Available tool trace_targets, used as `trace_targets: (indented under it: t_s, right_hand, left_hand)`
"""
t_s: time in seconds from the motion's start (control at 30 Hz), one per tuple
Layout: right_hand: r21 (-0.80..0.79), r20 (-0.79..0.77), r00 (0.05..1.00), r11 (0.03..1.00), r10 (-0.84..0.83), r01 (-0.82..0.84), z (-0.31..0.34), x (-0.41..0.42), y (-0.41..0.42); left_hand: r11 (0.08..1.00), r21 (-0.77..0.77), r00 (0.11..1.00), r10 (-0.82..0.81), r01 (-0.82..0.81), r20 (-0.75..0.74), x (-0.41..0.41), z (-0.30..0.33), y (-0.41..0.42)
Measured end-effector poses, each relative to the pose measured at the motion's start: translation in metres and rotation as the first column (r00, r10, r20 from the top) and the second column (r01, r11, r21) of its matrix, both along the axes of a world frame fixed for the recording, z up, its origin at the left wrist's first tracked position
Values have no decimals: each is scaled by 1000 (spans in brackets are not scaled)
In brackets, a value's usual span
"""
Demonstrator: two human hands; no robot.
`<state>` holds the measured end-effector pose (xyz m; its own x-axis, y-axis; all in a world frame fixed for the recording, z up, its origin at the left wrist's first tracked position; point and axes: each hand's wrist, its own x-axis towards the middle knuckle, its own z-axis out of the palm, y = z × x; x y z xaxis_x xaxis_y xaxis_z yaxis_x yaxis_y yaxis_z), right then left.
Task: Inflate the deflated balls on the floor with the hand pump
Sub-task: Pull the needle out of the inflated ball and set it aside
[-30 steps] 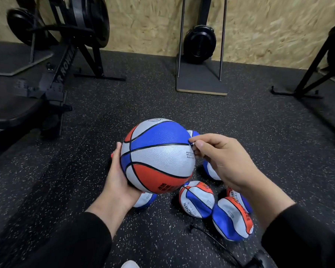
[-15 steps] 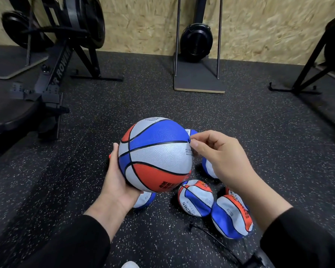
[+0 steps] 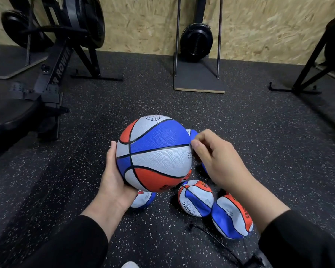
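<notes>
A round, full red, white and blue ball (image 3: 155,153) is held above the floor. My left hand (image 3: 114,176) grips it from the left and underneath. My right hand (image 3: 213,157) pinches thumb and forefinger together at the ball's right side, on a small thing that looks like the pump's needle, mostly hidden. Flat, folded balls of the same colours lie below: one (image 3: 195,198) in the middle, one (image 3: 231,217) to its right, one (image 3: 143,199) under my left wrist. A thin black pump hose (image 3: 211,235) runs across the floor toward the bottom right.
The floor (image 3: 259,142) is black speckled rubber. A rowing machine (image 3: 52,78) stands at the left, a board with two upright rods and a black fan wheel (image 3: 197,74) at the back, a black frame (image 3: 306,74) at the right. A chipboard wall closes the back.
The ball has turned a little in my left hand, showing more of its top. My right hand stays pinched at the ball's right side, shifted slightly.
</notes>
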<state>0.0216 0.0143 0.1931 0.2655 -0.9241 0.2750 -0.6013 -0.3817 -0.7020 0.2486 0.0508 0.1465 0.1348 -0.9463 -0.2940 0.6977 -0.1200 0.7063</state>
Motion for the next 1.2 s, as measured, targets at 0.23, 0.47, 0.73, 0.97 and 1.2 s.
trace_targets:
  t_s: [0.23, 0.47, 0.73, 0.97, 1.2]
  right_hand:
    - [47, -161, 980, 993, 113, -107, 6, -13, -2]
    - [1, -133, 988, 997, 78, -78, 12, -9, 1]
    - [-56, -79, 995, 997, -62, 58, 8, -3, 6]
    - [-48, 287, 954, 993, -88, 106, 20, -11, 0]
    - [106, 470, 823, 946, -320, 308, -1, 6, 2]
  left_hand:
    - [997, 33, 994, -72, 69, 78, 1, 5, 3]
    - [983, 49, 976, -182, 177, 121, 5, 7, 6]
    - [966, 113, 973, -232, 232, -14, -10, 7, 9]
    - [968, 179, 983, -166, 177, -77, -3, -6, 10]
    - [967, 196, 971, -124, 165, -203, -12, -13, 7]
